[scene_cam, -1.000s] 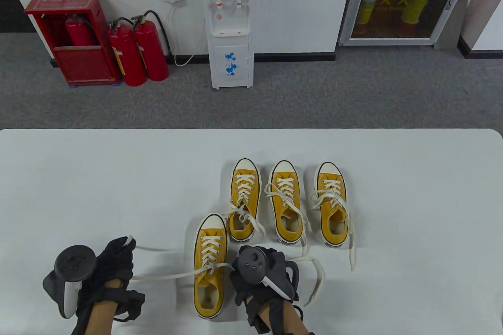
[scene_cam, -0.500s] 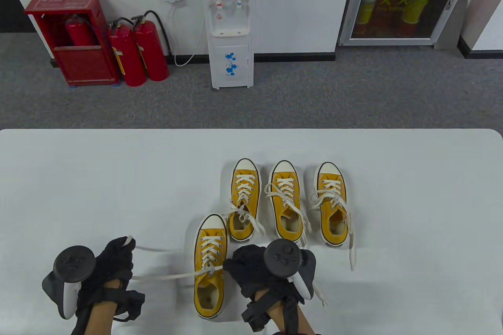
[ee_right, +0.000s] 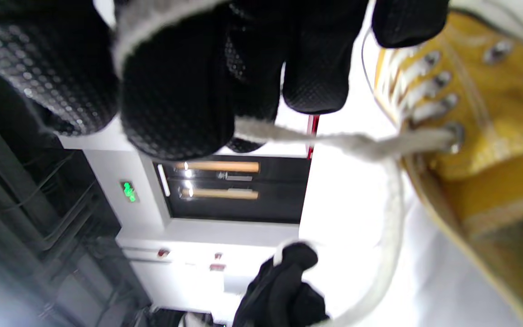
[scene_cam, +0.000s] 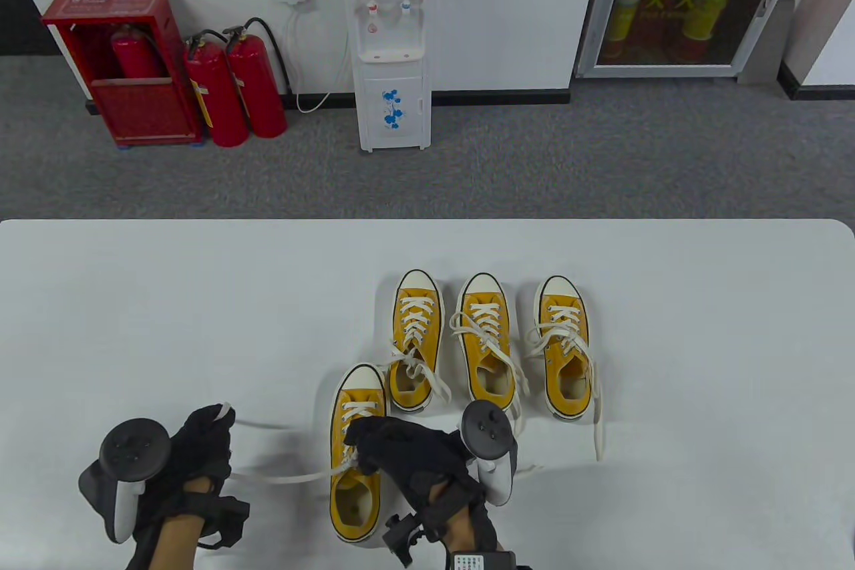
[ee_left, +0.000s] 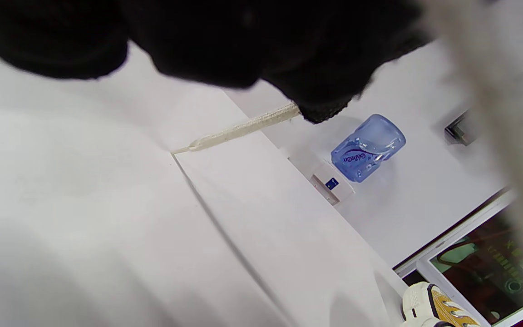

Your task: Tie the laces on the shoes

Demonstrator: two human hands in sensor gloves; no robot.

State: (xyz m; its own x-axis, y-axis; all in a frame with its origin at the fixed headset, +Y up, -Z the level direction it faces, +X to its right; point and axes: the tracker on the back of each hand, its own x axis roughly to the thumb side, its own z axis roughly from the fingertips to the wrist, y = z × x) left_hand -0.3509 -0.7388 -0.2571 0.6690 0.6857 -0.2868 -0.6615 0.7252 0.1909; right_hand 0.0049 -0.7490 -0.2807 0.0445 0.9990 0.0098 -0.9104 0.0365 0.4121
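Observation:
A yellow sneaker (scene_cam: 357, 463) with white laces lies at the near middle of the white table (scene_cam: 167, 303). My left hand (scene_cam: 200, 446) is left of it and grips the left lace (scene_cam: 287, 478), which runs slack from the shoe's top eyelets to the hand; the lace tip (ee_left: 239, 131) sticks out past the fingers. My right hand (scene_cam: 374, 443) reaches over the shoe's tongue and grips the right lace (ee_right: 334, 138) close to the top eyelet (ee_right: 454, 131). The yellow sneaker also shows in the right wrist view (ee_right: 484, 136).
Three more yellow sneakers (scene_cam: 416, 339) (scene_cam: 485, 343) (scene_cam: 564, 346) stand in a row behind the near shoe, their laces loose; one long lace (scene_cam: 598, 426) trails toward me at the right. A water dispenser (scene_cam: 391, 42) and fire extinguishers (scene_cam: 230, 89) stand beyond the table.
My right hand has moved left from beside the shoe to over its tongue, carrying the right lace across. The left lace has gone slacker. My left hand has barely moved.

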